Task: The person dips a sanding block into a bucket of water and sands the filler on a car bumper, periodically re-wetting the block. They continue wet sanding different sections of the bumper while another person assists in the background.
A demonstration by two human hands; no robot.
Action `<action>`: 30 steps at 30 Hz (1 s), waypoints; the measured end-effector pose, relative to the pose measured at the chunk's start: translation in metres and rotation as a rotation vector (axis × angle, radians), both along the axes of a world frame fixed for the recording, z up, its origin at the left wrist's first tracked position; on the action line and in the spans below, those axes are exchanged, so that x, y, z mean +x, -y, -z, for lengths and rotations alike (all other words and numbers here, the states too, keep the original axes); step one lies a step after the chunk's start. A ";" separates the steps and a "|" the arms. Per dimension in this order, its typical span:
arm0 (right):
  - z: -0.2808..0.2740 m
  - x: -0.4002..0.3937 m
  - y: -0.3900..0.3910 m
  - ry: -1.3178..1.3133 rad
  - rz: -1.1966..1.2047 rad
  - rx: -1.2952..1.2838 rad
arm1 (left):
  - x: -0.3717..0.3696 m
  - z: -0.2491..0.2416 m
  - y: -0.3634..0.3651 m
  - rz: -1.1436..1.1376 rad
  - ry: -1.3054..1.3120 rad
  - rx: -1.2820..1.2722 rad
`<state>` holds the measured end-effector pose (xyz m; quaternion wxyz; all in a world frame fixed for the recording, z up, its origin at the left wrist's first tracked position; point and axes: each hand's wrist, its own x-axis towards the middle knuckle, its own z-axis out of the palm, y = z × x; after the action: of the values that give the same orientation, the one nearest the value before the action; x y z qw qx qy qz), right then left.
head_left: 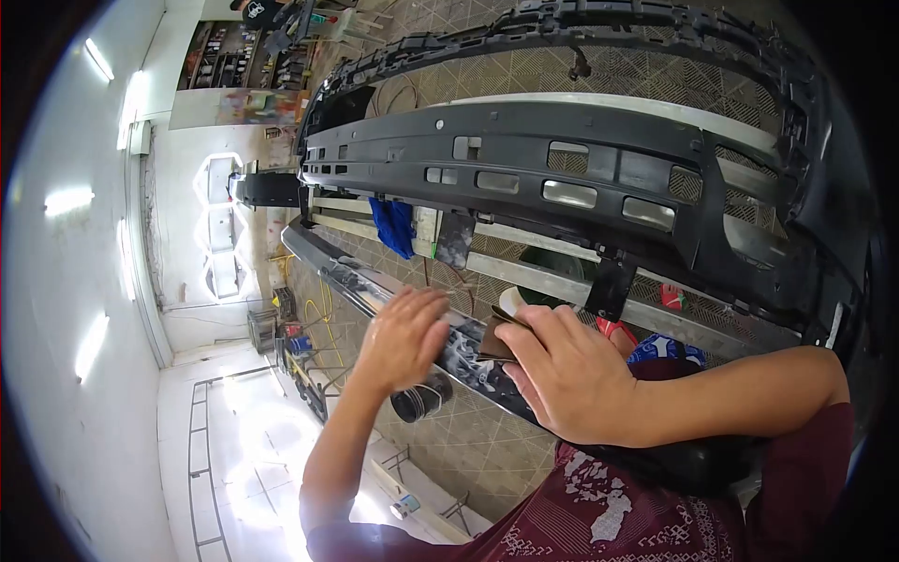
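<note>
A long dark car trim panel [356, 280] with grey and whitish dusty patches runs diagonally under both hands. My right hand [581, 379] is closed on a folded piece of brown sandpaper [494, 343], which lies against the panel's patchy surface. Farther up the panel, my left hand [403, 339] is over its edge, fingers stretched out and slightly blurred, with nothing visible in it. A small round pale object [511, 300] shows just beyond the sandpaper, partly behind my right fingers.
Beyond the panel, a large black bumper [524, 161] with rectangular openings rests on a pale rack [534, 278]. A blue cloth [391, 227] hangs on the rack. Below the panel stands a black bucket [421, 400]. A person [267, 13] is partly visible at the far top left.
</note>
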<state>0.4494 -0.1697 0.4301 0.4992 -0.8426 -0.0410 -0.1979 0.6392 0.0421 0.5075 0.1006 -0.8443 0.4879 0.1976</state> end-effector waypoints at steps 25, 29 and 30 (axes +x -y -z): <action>0.003 0.002 0.000 0.070 0.030 -0.006 | -0.015 -0.002 0.016 0.071 -0.219 -0.205; 0.000 0.002 0.003 0.057 0.004 -0.016 | -0.022 -0.009 0.023 0.045 -0.286 -0.215; -0.002 0.002 0.004 0.064 -0.003 -0.015 | -0.009 -0.008 0.015 0.041 -0.233 -0.155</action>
<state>0.4511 -0.1739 0.4318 0.4915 -0.8396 -0.0597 -0.2234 0.6301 0.0276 0.5159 -0.0184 -0.8108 0.5271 0.2540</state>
